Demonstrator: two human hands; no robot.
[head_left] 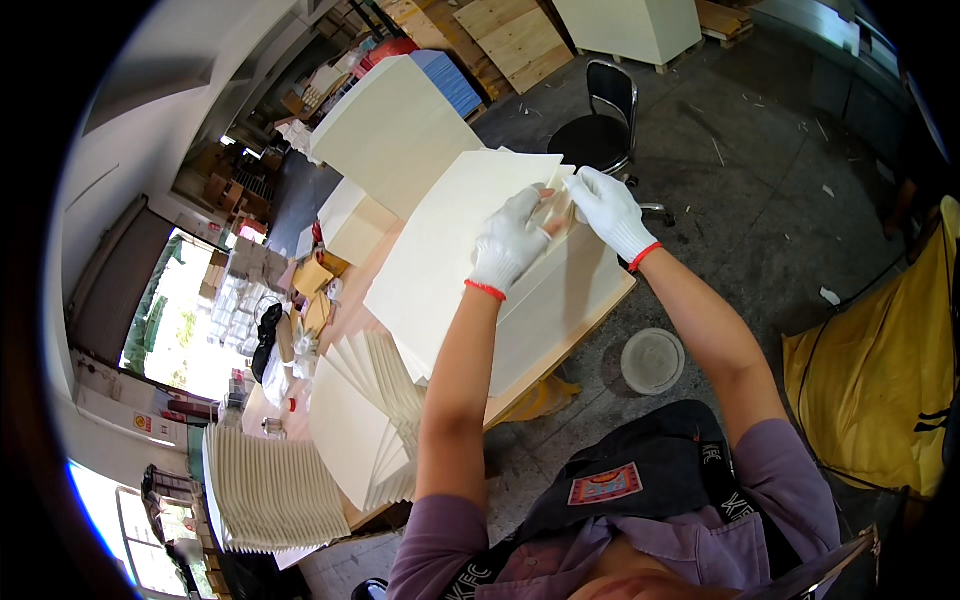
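Note:
Both my hands wear white gloves with red cuffs. My left hand (508,243) and my right hand (610,212) meet at the far corner of a large cream paper sheet (450,240) and pinch its edge between the fingers. The sheet lies on top of a stack of like sheets (545,310) on a wooden table (560,345). A fanned pile of folded cream sheets (365,415) sits nearer me on the left of the table.
A second fanned pile (270,490) lies lower left. A tall stack of cream sheets (395,130) stands behind. A black chair (600,125), a white round lid (652,360) on the floor and a yellow bag (880,380) are to the right.

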